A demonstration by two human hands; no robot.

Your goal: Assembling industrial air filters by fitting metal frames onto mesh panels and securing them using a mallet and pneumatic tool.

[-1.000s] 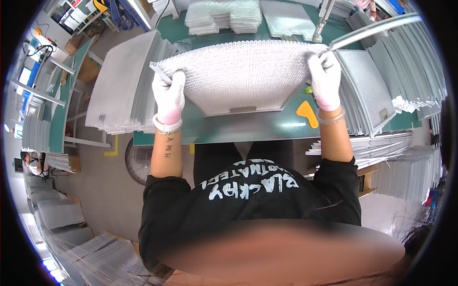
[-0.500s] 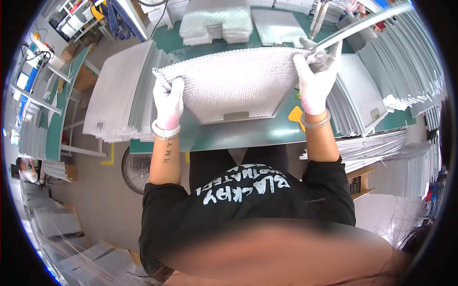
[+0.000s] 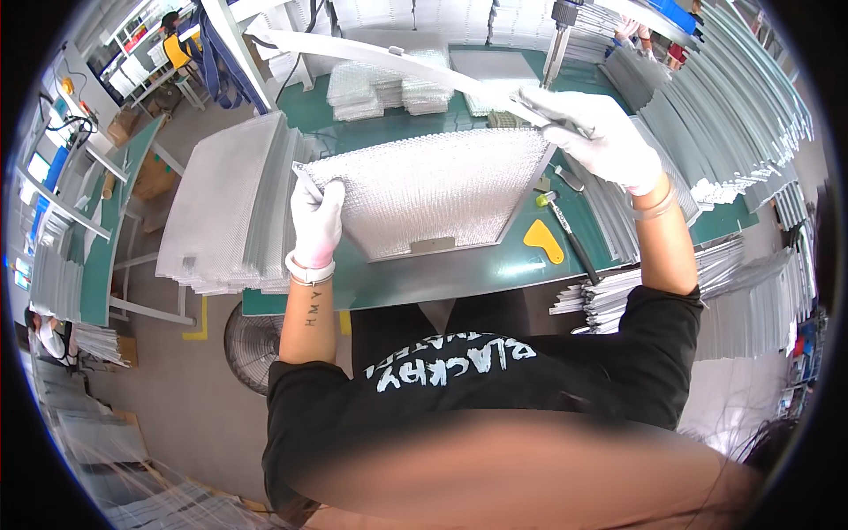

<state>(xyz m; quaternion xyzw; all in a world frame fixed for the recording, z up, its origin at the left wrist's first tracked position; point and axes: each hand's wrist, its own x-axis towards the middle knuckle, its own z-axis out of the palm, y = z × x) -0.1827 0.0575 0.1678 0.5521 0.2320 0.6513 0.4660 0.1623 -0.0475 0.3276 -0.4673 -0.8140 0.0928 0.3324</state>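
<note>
A silvery, textured mesh panel (image 3: 433,190) with a thin frame along its side and lower edges is tilted up over the green table. Wrapped round its upper left corner is my gloved left hand (image 3: 316,221), thumb on the front face. My gloved right hand (image 3: 609,141) is at the upper right corner, its fingers closed on a long, pale, thin strip (image 3: 380,57). From there the strip runs to the upper left, above the panel's top edge. Whether the right fingers also grip the panel is hard to see.
On the green table (image 3: 397,278) lie a yellow scraper (image 3: 542,240) and a black-handled tool (image 3: 574,238). Stacked panels (image 3: 216,194) stand at the left. Mesh pads (image 3: 358,88) are piled behind, and many thin panels (image 3: 733,106) line the right. A fan (image 3: 256,349) sits on the floor.
The strip has swung from pointing up right to reaching across to the upper left. My right hand has turned and moved slightly right; the panel appears lower in view.
</note>
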